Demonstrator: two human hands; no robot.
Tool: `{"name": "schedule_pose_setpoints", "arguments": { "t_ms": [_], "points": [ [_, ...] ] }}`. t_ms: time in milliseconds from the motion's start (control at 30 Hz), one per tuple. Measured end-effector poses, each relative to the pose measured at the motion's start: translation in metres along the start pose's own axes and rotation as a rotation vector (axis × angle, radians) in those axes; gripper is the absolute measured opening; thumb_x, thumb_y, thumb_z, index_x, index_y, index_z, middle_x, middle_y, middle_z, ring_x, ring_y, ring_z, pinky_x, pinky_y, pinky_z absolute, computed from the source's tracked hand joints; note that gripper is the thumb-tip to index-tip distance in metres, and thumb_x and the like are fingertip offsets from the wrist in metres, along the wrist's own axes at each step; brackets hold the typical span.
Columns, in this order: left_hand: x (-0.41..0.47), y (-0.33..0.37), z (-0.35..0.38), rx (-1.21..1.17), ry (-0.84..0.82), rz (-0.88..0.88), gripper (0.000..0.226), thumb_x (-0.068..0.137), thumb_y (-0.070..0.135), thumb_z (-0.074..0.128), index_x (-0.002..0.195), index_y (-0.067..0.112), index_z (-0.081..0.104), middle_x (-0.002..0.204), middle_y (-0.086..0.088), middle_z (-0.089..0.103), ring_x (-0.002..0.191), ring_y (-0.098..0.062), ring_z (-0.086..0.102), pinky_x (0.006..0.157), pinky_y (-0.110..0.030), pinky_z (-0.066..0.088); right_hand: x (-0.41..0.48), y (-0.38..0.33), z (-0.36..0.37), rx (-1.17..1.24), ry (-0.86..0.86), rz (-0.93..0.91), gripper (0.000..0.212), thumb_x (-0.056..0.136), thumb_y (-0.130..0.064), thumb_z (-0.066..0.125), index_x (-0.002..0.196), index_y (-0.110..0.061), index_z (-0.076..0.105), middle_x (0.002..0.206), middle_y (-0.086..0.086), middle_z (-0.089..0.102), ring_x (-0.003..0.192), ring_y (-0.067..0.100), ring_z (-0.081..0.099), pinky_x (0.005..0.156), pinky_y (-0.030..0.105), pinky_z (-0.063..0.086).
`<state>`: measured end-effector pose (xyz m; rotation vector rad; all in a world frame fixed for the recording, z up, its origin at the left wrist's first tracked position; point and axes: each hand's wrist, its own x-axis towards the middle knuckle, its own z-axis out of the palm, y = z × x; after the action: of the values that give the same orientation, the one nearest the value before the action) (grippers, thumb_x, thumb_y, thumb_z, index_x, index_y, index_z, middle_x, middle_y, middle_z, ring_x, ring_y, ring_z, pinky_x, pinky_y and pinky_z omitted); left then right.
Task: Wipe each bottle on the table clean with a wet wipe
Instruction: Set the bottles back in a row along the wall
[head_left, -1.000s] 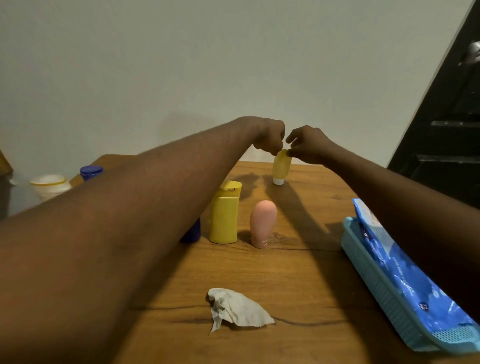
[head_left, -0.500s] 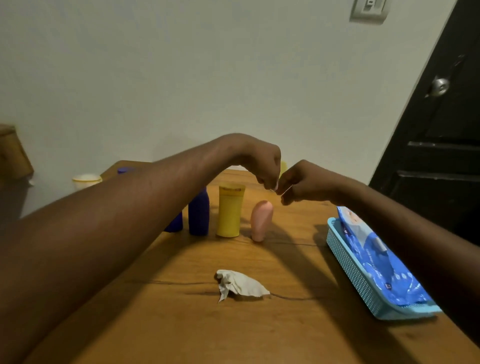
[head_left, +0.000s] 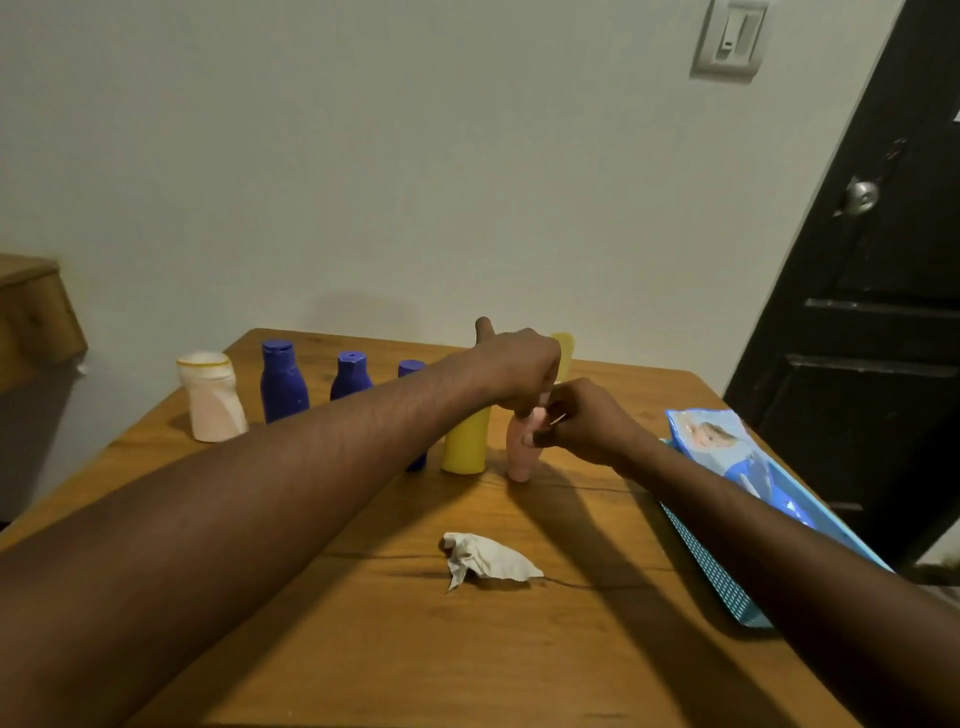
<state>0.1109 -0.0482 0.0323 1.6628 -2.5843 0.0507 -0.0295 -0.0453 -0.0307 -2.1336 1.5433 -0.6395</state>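
1. Pink bottle (head_left: 519, 457): upright near the middle of the wooden table (head_left: 363, 649), just right of the yellow bottle (head_left: 465, 444).
2. Left hand (head_left: 519, 371): curled down over the pink bottle's top, grasping it.
3. Right hand (head_left: 587, 421): grasps the bottle's side; a pale sliver at its fingers is possibly a wipe, too small to tell.
4. Crumpled wipe (head_left: 485, 558): on the table nearer the camera, apart from both hands.
5. Blue bottles (head_left: 283, 384) and white bottle (head_left: 213, 400): in a row at left.
6. Blue basket (head_left: 711, 571): at the right edge, holding a wipes pack (head_left: 727, 447).
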Motion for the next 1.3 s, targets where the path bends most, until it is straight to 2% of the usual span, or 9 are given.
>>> {"name": "schedule_pose_setpoints", "arguments": {
  "t_ms": [133,233,333,533,700,833,933,1133,1300],
  "points": [
    [0.007,-0.009,-0.007,-0.073,0.047,0.016,0.014,0.088,0.017,0.079,0.094,0.024,0.069,0.103,0.005,0.069,0.101,-0.015,0.054,0.098,-0.049,0.03,0.01,-0.002,-0.01,-0.009,0.033,-0.015,0.03,0.082,-0.013,0.084,0.111,-0.01,0.075,0.102,0.002,0.075,0.095,0.02,0.07,0.08,0.038,0.059],
    [0.02,-0.021,-0.018,-0.167,0.092,0.017,0.014,0.088,0.013,0.079,0.097,0.022,0.073,0.103,0.004,0.069,0.099,-0.014,0.061,0.096,-0.044,0.05,0.027,-0.009,-0.022,-0.016,0.107,-0.037,0.028,0.081,-0.015,0.085,0.107,-0.008,0.075,0.1,0.006,0.074,0.093,0.023,0.069,0.078,0.043,0.057],
    [0.041,-0.034,-0.025,-0.239,0.14,0.002,0.016,0.088,0.008,0.078,0.102,0.014,0.075,0.106,-0.002,0.071,0.096,-0.015,0.067,0.088,-0.036,0.06,0.05,-0.016,-0.03,-0.013,0.146,-0.043,0.024,0.088,-0.01,0.079,0.11,-0.003,0.072,0.101,0.009,0.073,0.086,0.021,0.068,0.067,0.031,0.054],
    [0.082,-0.057,-0.026,-0.22,0.158,-0.048,0.017,0.088,0.002,0.076,0.104,0.009,0.078,0.108,-0.007,0.073,0.098,-0.021,0.069,0.09,-0.037,0.06,0.102,-0.015,-0.029,-0.045,0.174,-0.035,0.027,0.091,-0.004,0.073,0.118,-0.002,0.069,0.109,0.012,0.071,0.1,0.026,0.068,0.087,0.039,0.057],
    [0.111,-0.067,-0.016,-0.177,0.03,-0.065,0.025,0.092,0.003,0.072,0.116,0.009,0.077,0.115,-0.008,0.073,0.105,-0.023,0.067,0.087,-0.033,0.056,0.142,0.004,-0.017,-0.098,0.156,-0.008,0.025,0.092,-0.003,0.069,0.118,-0.003,0.07,0.108,0.01,0.071,0.099,0.027,0.069,0.088,0.04,0.06],
    [0.13,-0.069,-0.006,-0.127,-0.108,-0.073,0.033,0.093,0.003,0.068,0.125,0.009,0.073,0.118,-0.009,0.071,0.108,-0.028,0.067,0.091,-0.038,0.057,0.163,0.02,-0.009,-0.104,0.126,0.034,0.022,0.091,-0.006,0.072,0.113,-0.003,0.072,0.105,0.012,0.073,0.098,0.028,0.07,0.09,0.044,0.06],
    [0.137,-0.07,0.0,-0.138,-0.151,-0.075,0.033,0.095,0.001,0.064,0.127,0.006,0.069,0.117,-0.009,0.067,0.108,-0.027,0.065,0.087,-0.036,0.056,0.171,0.027,-0.007,-0.098,0.107,0.051,0.022,0.09,-0.005,0.072,0.112,-0.001,0.072,0.106,0.014,0.073,0.1,0.029,0.07,0.092,0.046,0.059],
    [0.141,-0.07,0.006,-0.15,-0.183,-0.08,0.032,0.097,0.003,0.061,0.129,0.003,0.066,0.108,-0.008,0.061,0.103,-0.026,0.061,0.081,-0.034,0.053,0.179,0.033,-0.004,-0.099,0.104,0.043,0.024,0.091,-0.002,0.07,0.116,0.0,0.071,0.111,0.014,0.071,0.104,0.029,0.067,0.089,0.04,0.057],
    [0.143,-0.072,0.006,-0.159,-0.214,-0.108,0.035,0.099,0.005,0.059,0.134,0.004,0.062,0.12,-0.011,0.061,0.111,-0.028,0.061,0.094,-0.038,0.057,0.183,0.034,0.002,-0.131,0.115,0.037,0.023,0.093,-0.002,0.067,0.116,-0.002,0.07,0.109,0.011,0.069,0.099,0.025,0.065,0.083,0.035,0.053]
  ]
}}
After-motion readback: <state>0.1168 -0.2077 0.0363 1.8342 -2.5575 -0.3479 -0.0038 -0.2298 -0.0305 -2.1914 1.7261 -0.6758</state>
